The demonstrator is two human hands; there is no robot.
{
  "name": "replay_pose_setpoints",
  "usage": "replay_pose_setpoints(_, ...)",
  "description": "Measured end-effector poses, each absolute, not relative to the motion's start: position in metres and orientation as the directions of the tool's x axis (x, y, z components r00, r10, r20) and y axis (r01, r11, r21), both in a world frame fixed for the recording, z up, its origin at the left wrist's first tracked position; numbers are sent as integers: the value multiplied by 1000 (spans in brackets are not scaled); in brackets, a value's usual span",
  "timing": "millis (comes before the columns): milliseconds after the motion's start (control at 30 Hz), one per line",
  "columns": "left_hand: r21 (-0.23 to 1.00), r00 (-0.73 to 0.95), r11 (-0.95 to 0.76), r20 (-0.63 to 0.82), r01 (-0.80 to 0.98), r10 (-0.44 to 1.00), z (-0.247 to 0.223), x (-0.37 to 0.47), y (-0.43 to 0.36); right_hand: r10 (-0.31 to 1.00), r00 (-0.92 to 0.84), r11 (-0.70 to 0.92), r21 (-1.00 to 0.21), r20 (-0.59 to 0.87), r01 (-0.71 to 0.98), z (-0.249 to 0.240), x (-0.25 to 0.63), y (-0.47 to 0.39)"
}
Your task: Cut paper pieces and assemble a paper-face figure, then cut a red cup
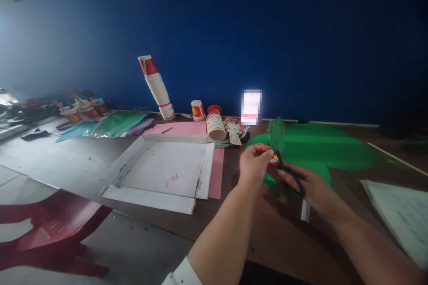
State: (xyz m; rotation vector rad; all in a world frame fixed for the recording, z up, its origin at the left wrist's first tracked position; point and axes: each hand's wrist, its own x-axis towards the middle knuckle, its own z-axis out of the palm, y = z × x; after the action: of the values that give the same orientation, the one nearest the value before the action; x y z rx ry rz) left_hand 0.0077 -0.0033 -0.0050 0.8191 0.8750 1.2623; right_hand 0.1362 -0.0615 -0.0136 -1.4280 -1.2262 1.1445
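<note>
My right hand (pixel 306 185) is closed round the black handles of a pair of scissors (pixel 294 180), whose blades point up and away. My left hand (pixel 254 162) pinches a small red and yellow piece (pixel 275 157) beside the blades; its exact shape is partly hidden by the fingers. Both hands are close together above a large green sheet (pixel 321 147) with rounded edges. A short white strip (pixel 305 210) lies below my right hand. Just beyond the left hand is a pile of cut cup pieces (pixel 235 131).
A leaning stack of paper cups (pixel 158 91) stands near the blue wall, with a single cup (pixel 198 110) and a lying stack (pixel 216 127) beside it. A white cardboard tray (pixel 163 164) lies on pink paper (pixel 216 182). White sheets (pixel 401 213) are at right, a red chair (pixel 56 231) at lower left.
</note>
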Motion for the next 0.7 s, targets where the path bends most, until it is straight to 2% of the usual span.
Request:
replay_pose_setpoints(167,877,129,162,-116,-453,985,-4,10,-5,986,115,-132,-982,-117,134,-16,137,-60)
replay_pose_setpoints(333,875,135,178,-130,-449,982,0,9,-6,986,143,-108,-984,-87,145,-15,136,-60)
replay_pose_setpoints(600,864,138,197,-149,-464,979,2,8,-7,985,82,-155,-987,-152,39,-12,132,-64)
replay_pose_setpoints(700,876,124,189,-149,-444,981,2,8,-7,986,122,-125,-986,-111,111,-13,133,-63)
